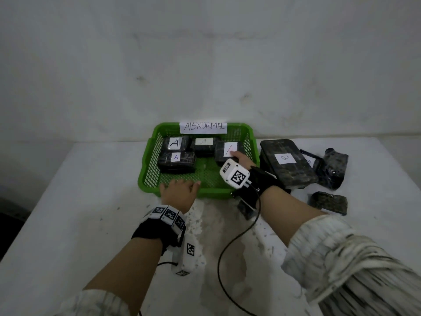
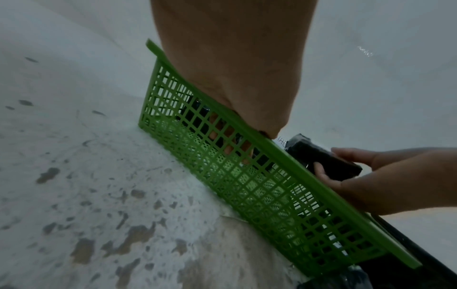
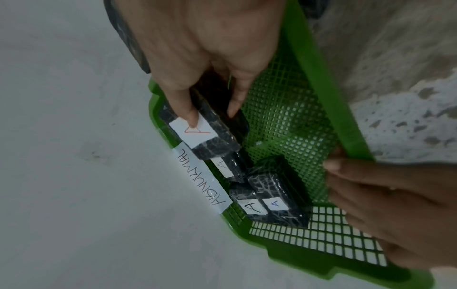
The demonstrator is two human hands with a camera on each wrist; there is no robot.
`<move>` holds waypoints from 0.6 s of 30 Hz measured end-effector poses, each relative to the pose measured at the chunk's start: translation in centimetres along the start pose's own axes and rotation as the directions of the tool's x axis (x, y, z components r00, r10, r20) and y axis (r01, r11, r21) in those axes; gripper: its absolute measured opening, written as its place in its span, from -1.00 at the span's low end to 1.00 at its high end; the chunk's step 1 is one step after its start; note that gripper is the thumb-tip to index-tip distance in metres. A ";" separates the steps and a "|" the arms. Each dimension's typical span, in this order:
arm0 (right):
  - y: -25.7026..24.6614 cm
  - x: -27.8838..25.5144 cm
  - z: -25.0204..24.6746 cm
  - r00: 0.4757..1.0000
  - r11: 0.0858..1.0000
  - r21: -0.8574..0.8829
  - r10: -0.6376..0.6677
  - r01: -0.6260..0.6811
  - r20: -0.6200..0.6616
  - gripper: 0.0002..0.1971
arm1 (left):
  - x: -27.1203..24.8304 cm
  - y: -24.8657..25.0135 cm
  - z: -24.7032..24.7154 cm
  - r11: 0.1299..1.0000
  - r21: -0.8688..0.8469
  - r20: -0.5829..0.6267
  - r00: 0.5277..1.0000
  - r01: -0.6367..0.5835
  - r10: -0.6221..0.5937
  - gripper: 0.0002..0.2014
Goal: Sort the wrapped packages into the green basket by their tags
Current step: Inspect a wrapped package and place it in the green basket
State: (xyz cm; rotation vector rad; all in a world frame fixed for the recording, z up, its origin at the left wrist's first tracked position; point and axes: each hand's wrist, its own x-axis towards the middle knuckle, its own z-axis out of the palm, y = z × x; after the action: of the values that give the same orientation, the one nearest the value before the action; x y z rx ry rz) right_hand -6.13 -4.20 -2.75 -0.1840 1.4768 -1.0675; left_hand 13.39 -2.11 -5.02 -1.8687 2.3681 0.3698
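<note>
Both hands busy: right hand [image 1: 242, 158] grips red-A package [image 1: 227, 152]; left hand [image 1: 178, 192] curls over basket rim [image 1: 211, 192].

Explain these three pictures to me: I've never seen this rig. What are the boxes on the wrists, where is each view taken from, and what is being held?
No robot: a person wears cameras on the head and both wrists. The head view looks down on a white table with a green basket labelled ABNORMAL. The right hand grips a red-A package inside it, beside three other A packages. The left hand holds the basket's near rim. A B package and other wrapped ones lie outside. The wrist views show the same from close up.
</note>
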 end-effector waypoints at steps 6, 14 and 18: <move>-1.0 1.9 1.1 0.988 0.991 -0.003 -0.132 0.133 0.082 -0.68 | 0.3 0.3 0.5 0.999 0.040 -0.018 1.000 0.023 -0.022 -0.50; -2.1 3.5 0.7 0.997 0.997 -0.043 -0.071 0.070 -0.005 -0.63 | 0.4 0.9 1.6 0.994 0.037 -0.153 0.983 0.105 -0.098 -0.57; -1.9 5.1 0.7 0.995 0.992 0.086 -0.095 0.095 -0.006 -0.54 | 0.4 0.9 1.8 0.994 0.031 -0.194 0.976 0.104 -0.097 -0.56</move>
State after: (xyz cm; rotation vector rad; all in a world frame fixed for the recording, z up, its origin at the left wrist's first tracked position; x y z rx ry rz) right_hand -7.70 -8.96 -4.92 -0.1937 1.4323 -1.2060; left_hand 12.25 -1.82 -6.77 -2.0818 2.3636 0.1359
